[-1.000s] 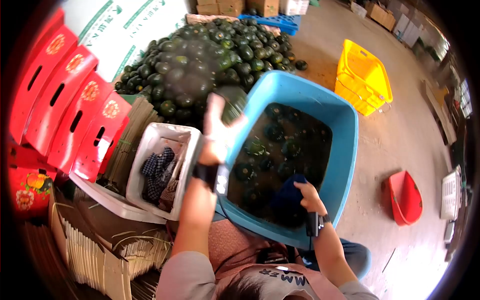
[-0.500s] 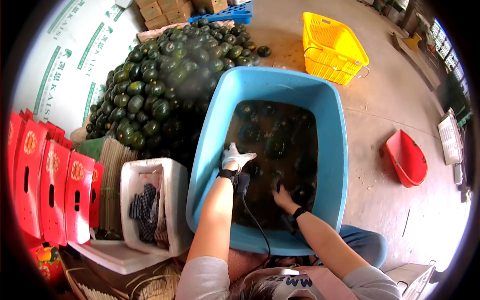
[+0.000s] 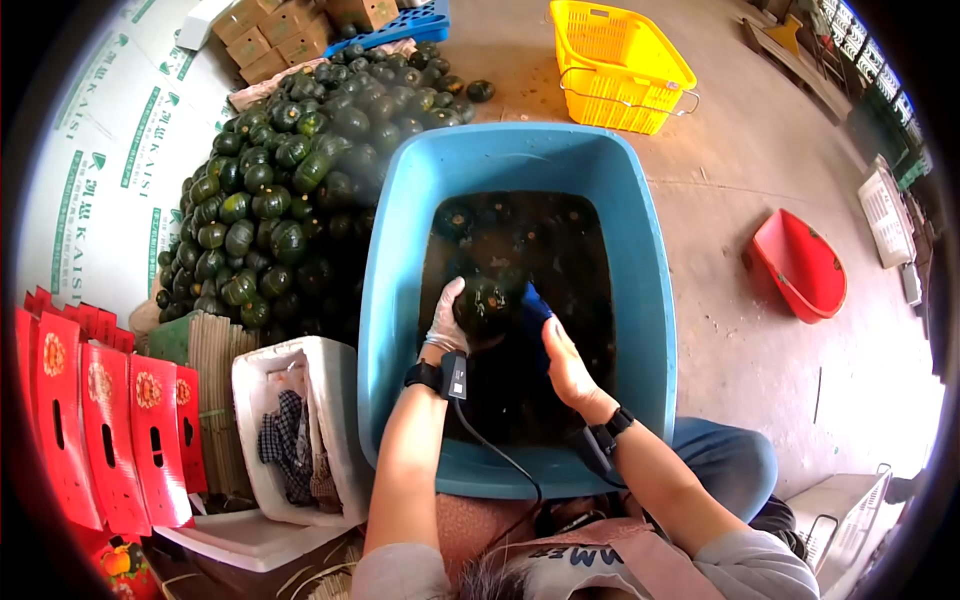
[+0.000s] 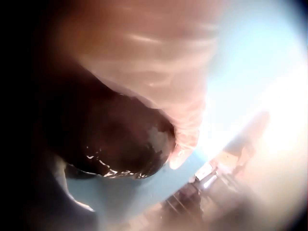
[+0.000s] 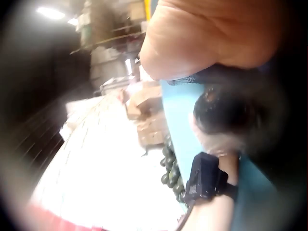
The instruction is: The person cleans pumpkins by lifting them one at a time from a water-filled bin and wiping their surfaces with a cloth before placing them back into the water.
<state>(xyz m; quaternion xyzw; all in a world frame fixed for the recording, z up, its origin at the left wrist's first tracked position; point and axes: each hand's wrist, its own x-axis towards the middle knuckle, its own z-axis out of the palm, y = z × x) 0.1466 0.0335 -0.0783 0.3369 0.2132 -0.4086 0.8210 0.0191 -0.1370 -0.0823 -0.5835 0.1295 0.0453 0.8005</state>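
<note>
- My left hand (image 3: 446, 318) curls round a green kabocha squash (image 3: 486, 306), snug against my fingers, inside the blue tub (image 3: 640, 300).
- My right hand (image 3: 570, 368) has a blue cloth (image 3: 537, 310) against its palm; I can't tell how those fingers bend.

Produce packing shed: heaped green squash (image 3: 285, 190), stacked cartons (image 3: 272, 42)

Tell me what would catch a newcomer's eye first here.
Probably the big blue tub in the middle of the head view, where the gloved left hand grips a dark green squash. Next, the heap of dark green squashes just left of the tub, then the bright yellow basket beyond it, toward the top.
</note>
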